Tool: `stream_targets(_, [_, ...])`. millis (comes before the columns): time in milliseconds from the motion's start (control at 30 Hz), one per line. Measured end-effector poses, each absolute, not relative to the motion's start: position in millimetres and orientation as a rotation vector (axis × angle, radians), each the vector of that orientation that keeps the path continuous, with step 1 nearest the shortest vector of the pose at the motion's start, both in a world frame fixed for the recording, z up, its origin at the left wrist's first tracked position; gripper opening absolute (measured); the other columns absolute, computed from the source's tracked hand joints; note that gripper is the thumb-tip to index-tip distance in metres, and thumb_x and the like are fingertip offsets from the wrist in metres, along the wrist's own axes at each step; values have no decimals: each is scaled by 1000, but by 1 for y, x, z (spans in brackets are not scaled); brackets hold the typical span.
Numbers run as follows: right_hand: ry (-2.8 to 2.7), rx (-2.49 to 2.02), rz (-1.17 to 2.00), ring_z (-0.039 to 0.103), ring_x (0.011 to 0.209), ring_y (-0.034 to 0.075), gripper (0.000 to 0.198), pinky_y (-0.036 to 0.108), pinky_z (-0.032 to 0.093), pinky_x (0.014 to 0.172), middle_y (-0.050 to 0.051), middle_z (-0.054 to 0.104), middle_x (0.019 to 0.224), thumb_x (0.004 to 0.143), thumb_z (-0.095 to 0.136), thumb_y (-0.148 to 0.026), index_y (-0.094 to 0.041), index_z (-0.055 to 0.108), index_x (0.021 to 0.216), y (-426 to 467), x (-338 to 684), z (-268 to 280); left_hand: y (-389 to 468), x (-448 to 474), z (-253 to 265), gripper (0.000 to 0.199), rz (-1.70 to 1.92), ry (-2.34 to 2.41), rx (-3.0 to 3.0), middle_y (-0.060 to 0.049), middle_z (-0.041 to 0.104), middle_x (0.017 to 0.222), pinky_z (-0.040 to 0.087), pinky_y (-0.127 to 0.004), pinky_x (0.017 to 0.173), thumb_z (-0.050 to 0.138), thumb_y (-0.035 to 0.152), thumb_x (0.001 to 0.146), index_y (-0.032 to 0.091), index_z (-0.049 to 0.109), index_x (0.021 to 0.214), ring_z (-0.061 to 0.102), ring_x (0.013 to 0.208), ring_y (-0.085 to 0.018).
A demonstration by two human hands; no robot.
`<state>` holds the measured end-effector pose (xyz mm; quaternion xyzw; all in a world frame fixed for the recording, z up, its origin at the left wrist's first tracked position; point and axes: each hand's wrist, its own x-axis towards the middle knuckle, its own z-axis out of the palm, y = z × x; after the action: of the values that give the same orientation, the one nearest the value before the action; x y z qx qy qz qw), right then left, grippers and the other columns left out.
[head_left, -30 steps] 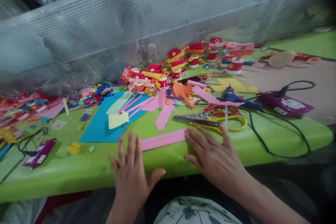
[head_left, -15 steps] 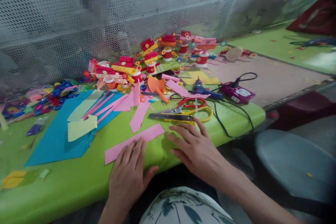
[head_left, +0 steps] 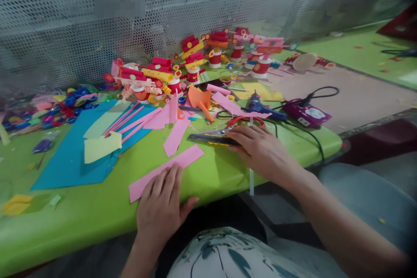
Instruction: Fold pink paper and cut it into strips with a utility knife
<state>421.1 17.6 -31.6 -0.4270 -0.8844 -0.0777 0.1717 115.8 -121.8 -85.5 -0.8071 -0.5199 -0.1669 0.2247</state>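
My left hand (head_left: 161, 200) lies flat on the lower edge of a pink paper strip (head_left: 169, 169), fingers stretched out and pressing on it near the table's front edge. Closed around the handle end of a black and yellow utility knife (head_left: 211, 139) is my right hand (head_left: 257, 150), with the knife between thumb and fingers. Scissors (head_left: 247, 120) with a red handle lie just behind, partly covered by the knife and that hand. A thin translucent stick (head_left: 252, 182) pokes out below my right wrist, over the table edge.
Red, yellow and pink paper models (head_left: 158, 71) stand along the perforated panel. Blue sheets (head_left: 74, 152) with pink strips lie left of several bottle caps' edge. A blue glue gun (head_left: 265, 106) and purple box (head_left: 308, 114) trail black cables. A grey stool (head_left: 368, 200) stands right.
My right hand has moved right and forward from the table's edge onto the utility knife and closed on it. My left hand stays on the pink strip. The view has shifted slightly.
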Motion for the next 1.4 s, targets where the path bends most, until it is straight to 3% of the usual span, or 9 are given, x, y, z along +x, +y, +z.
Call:
stream_targets(300, [-2531,-1267,-265,63,103,30,36,43,49,87,17,73,115,106,50,-30,-14,74,128,21,390,-41,-126,112,-70,55,-569,-1577,-2322,-15,72,151,50,-47,112,53,47,112,9,65,150,68,134,-32])
stream_targets(433, [-2459,-1331,-246,64,97,27,37,41,48,81,18,69,118,107,43,-25,-15,70,130,9,388,-35,-125,95,-57,42,-547,-1556,-2425,-13,75,146,55,-45,110,52,35,113,14,71,143,71,131,-29])
stream_targets(567, [-2392,-1348,-131,70,92,27,38,40,52,77,16,72,117,110,41,-33,-15,62,136,-5,393,-29,-109,70,-33,34,-500,-1439,-2589,-12,82,132,61,-44,99,54,34,113,17,79,128,77,118,-27])
stream_targets(633, [-2348,-1320,-6,73,97,29,39,41,56,80,14,74,117,110,42,-39,-17,60,136,-17,395,-30,-93,60,-19,31,-499,-1335,-2693,-11,82,131,61,-43,101,55,32,113,19,81,122,77,117,-25])
stream_targets(700, [-2301,-1304,117,75,99,28,38,41,59,81,13,75,118,110,42,-43,-20,61,133,-31,395,-31,-73,54,-8,32,-524,-1206,-2734,-12,78,141,59,-43,107,54,28,113,18,77,132,74,126,-25])
stream_targets(833, [-2169,-1357,225,77,92,25,36,36,58,72,9,76,111,110,45,-47,-23,62,131,-65,391,-30,-38,51,-7,44,-360,-994,-2903,-8,60,166,41,-51,131,54,31,113,29,62,157,50,158,-25])
stream_targets(1033, [-2006,-1365,419,77,85,19,37,30,59,68,6,77,108,109,53,-50,-26,63,134,-106,387,-34,-31,45,-28,46,-146,-941,-3093,-3,63,163,29,-51,138,41,24,117,28,58,159,44,163,-21])
stream_targets(1167, [-1968,-1386,497,78,85,19,37,30,61,70,6,79,107,110,50,-48,-24,66,133,-124,378,-48,-35,36,-33,43,-314,-765,-3140,-8,70,155,36,-50,134,45,17,113,23,63,152,55,155,-21])
stream_targets(1400, [-2046,-1654,30,72,72,19,40,33,53,60,8,76,105,113,43,-41,-18,67,135,-138,367,-55,-37,31,-44,51,-705,-577,-3166,-19,68,155,58,-42,112,55,10,108,22,53,158,67,144,-23])
